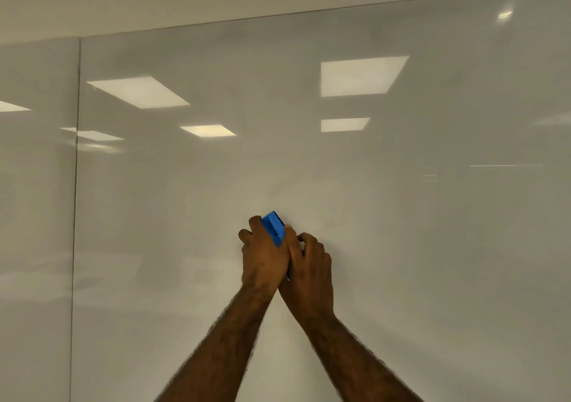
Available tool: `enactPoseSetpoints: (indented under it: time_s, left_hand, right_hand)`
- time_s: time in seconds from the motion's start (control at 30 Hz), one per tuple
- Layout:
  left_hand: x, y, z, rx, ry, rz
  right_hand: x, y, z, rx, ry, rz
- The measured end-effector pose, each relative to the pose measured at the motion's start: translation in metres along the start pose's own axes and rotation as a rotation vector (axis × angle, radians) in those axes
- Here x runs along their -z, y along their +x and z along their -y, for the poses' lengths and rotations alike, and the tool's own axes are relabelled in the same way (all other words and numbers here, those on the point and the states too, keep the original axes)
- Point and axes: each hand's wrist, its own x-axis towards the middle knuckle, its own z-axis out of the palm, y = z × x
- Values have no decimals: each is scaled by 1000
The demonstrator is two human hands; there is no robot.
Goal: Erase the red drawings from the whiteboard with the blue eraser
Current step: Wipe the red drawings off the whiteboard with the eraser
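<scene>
Head view: blue eraser point(273, 226), held low and centre against the glossy whiteboard point(417, 222), its dark pad side turned to the board and only its upper end showing above the hands. Left hand point(262, 258) and right hand point(312, 267), pressed together side by side with forearms rising from the near edge, both closed around the eraser, the left's fingers curled round its left side and the right's thumb and bent fingers on its right side. Vertical panel seam point(75, 185) at far left; reflected ceiling lights point(360, 76) across the board's upper part.
</scene>
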Motion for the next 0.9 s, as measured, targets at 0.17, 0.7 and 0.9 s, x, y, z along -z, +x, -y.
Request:
enactPoseSetpoints:
  time_s: [0.17, 0.7, 0.9]
  left_hand:
    - [-7, -2, 2, -9, -21, -7]
    - [-24, 10, -10, 47, 42, -31]
    - [-20, 17, -1, 5, 47, -81]
  right_hand:
    - [-3, -4, -9, 65, -76, -66]
    - [8, -3, -34, 32, -25, 1]
    - [3, 4, -22, 109, -120, -43]
